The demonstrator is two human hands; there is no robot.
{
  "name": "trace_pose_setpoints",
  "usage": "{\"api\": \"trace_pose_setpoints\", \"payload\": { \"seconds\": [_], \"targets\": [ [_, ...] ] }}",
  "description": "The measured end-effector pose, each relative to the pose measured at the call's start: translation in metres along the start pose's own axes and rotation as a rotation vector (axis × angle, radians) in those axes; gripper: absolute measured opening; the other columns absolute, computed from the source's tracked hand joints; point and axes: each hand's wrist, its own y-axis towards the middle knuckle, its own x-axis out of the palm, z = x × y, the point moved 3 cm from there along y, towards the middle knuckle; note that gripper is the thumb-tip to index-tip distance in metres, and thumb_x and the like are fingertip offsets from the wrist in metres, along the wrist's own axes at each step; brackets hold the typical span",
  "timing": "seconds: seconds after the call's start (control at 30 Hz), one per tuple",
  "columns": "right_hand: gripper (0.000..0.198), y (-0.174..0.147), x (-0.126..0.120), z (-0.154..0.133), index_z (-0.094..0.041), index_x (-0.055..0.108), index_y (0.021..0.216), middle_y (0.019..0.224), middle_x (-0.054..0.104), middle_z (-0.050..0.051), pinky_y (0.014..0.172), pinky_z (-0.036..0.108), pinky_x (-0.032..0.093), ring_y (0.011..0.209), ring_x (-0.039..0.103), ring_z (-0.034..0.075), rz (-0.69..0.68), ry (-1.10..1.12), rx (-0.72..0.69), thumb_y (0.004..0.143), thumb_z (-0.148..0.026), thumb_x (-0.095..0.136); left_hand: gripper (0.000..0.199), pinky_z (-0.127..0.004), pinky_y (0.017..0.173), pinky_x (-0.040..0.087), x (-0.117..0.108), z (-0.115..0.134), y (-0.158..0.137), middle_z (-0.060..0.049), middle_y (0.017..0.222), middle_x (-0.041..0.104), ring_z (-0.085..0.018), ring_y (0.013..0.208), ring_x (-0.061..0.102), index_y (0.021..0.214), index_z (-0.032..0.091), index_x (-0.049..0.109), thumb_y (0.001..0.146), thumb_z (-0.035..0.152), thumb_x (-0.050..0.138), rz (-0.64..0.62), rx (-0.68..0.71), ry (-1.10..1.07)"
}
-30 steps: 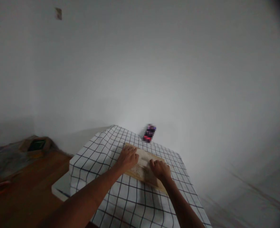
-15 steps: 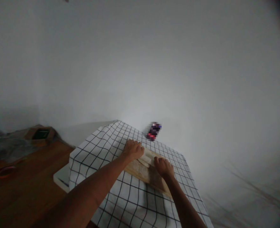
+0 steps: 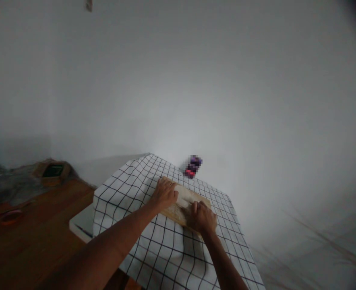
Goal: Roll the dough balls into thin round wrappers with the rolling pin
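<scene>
My left hand (image 3: 165,192) is curled down over the far left part of a wooden board (image 3: 174,218). Its thumb points toward the board's middle. My right hand (image 3: 204,217) is closed in a loose fist at the board's right side, nearer to me. Between the two hands a pale, floury, rod-like thing (image 3: 186,201) lies across the board. Both hands cover its ends, and I cannot make out its kind. Whitish powder coats the board around it.
A white cloth with dark checks (image 3: 129,185) covers the table, which stands against a pale wall. Near its back edge is a blurred-out dark and red item (image 3: 193,166). On the floor at left are a brown box (image 3: 51,170) and a reddish round thing (image 3: 11,216).
Both hands have drawn nearer to me over the board, the right one also shifting left. More of the board's far side shows behind them. The view has tilted slightly.
</scene>
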Motion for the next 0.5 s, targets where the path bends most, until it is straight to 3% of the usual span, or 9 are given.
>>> {"api": "trace_pose_setpoints", "payload": {
  "seconds": [0.1, 0.23, 0.4, 0.5],
  "targets": [
    [0.051, 0.002, -0.002, 0.0, -0.022, 0.072, 0.119, 0.121, 0.074, 0.015, 0.08, 0.034, 0.054, 0.108, 0.075, 0.029, -0.003, 0.036, 0.036, 0.116, -0.064, 0.043, 0.037, -0.063, 0.122, 0.042, 0.002, -0.001, 0.007, -0.021, 0.134, 0.08, -0.04, 0.133, 0.067, 0.131, 0.014, 0.079, 0.102, 0.023, 0.058, -0.012, 0.022, 0.004],
    [0.032, 0.013, -0.001, 0.005, -0.023, 0.072, 0.119, 0.128, 0.071, 0.015, 0.087, 0.034, 0.053, 0.122, 0.068, 0.03, 0.024, 0.035, 0.046, 0.118, -0.04, 0.044, 0.035, -0.06, 0.115, 0.046, 0.013, -0.004, 0.024, -0.024, 0.124, 0.083, -0.04, 0.122, 0.072, 0.124, 0.011, 0.082, 0.104, 0.025, 0.057, -0.051, 0.053, 0.026],
    [0.041, 0.028, -0.002, 0.014, -0.025, 0.072, 0.132, 0.14, 0.07, 0.014, 0.097, 0.037, 0.052, 0.128, 0.065, 0.029, 0.059, 0.112, 0.106, 0.118, -0.033, 0.035, 0.037, -0.057, 0.104, 0.051, 0.026, -0.008, 0.041, -0.024, 0.118, 0.083, -0.039, 0.111, 0.075, 0.12, 0.011, 0.082, 0.107, 0.029, 0.053, -0.047, 0.033, 0.061],
    [0.042, 0.028, -0.001, 0.013, -0.025, 0.074, 0.135, 0.145, 0.07, 0.013, 0.099, 0.038, 0.053, 0.131, 0.065, 0.029, 0.047, 0.101, 0.059, 0.117, -0.031, 0.037, 0.035, -0.055, 0.104, 0.05, 0.026, -0.007, 0.041, -0.022, 0.118, 0.083, -0.038, 0.113, 0.074, 0.118, 0.011, 0.082, 0.107, 0.028, 0.053, -0.03, 0.027, 0.068]
  ]
}}
